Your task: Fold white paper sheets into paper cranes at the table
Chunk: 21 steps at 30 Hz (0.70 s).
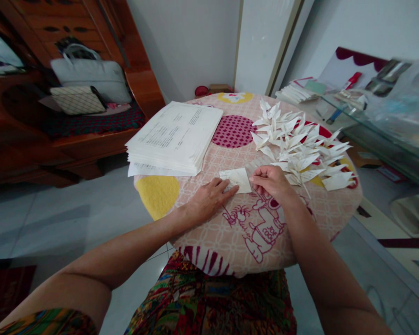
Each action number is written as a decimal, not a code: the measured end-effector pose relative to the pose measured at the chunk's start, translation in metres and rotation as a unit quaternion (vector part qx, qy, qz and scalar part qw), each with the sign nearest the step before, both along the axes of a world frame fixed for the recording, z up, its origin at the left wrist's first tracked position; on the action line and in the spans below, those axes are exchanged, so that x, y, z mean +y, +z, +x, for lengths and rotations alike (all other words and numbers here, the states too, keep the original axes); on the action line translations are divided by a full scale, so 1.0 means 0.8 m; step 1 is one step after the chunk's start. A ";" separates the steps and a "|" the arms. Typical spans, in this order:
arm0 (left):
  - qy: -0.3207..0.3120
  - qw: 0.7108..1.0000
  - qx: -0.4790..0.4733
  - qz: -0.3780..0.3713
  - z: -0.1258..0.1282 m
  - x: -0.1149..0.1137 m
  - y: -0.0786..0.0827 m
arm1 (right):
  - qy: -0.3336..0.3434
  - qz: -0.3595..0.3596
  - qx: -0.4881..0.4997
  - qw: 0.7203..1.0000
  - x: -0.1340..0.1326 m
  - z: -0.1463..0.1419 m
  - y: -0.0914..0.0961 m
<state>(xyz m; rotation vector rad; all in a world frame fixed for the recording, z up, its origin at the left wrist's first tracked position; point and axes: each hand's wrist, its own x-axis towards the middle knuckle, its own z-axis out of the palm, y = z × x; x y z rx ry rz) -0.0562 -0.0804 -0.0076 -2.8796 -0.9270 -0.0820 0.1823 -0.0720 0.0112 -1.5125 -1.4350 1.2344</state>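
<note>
A small folded piece of white paper (241, 179) lies on the patterned cloth of the round table (202, 232). My left hand (210, 199) rests on its left and lower edge, with the fingers stretched out flat and pressing it down. At the paper's right edge is my right hand (269, 180), its fingers curled and the thumb and forefinger pinched together. Whether a bit of paper is between those fingertips I cannot make out. Just beyond my right hand lies a pile of folded white paper cranes (293, 139), with pointed wings and tips.
A thick stack of printed sheets (174, 135) lies at the table's back left. To the right stands a glass shelf (387, 135) with a clear plastic bag (405, 102), pens and papers. A wooden bench (143, 88) at the left holds a grey handbag (91, 74).
</note>
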 end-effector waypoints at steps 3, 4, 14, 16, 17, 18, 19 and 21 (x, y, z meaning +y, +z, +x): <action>0.001 1.000 0.000 0.000 0.002 0.000 0.001 | 0.027 0.018 -0.026 0.999 0.004 -0.023 -0.008; 0.001 1.000 0.000 -0.001 0.002 0.000 0.001 | 0.036 0.023 -0.065 0.997 0.005 -0.029 -0.011; -0.041 0.999 0.003 -0.032 -0.024 0.012 0.008 | 0.046 0.073 -0.221 0.971 0.008 -0.040 -0.009; -0.034 0.999 0.003 -0.038 -0.032 0.013 0.007 | 0.045 0.069 -0.218 0.972 0.008 -0.040 -0.009; -0.032 0.999 0.000 -0.042 -0.036 0.013 0.007 | 0.045 0.066 -0.215 0.973 0.008 -0.040 -0.009; -0.029 0.998 -0.008 -0.046 -0.040 0.013 0.006 | 0.045 0.064 -0.212 0.974 0.008 -0.040 -0.009; -0.027 0.998 -0.021 -0.052 -0.043 0.014 0.006 | 0.046 0.062 -0.209 0.975 0.008 -0.040 -0.009; -0.021 0.995 -0.067 -0.071 -0.049 0.019 0.006 | 0.047 0.058 -0.203 0.976 0.008 -0.039 -0.009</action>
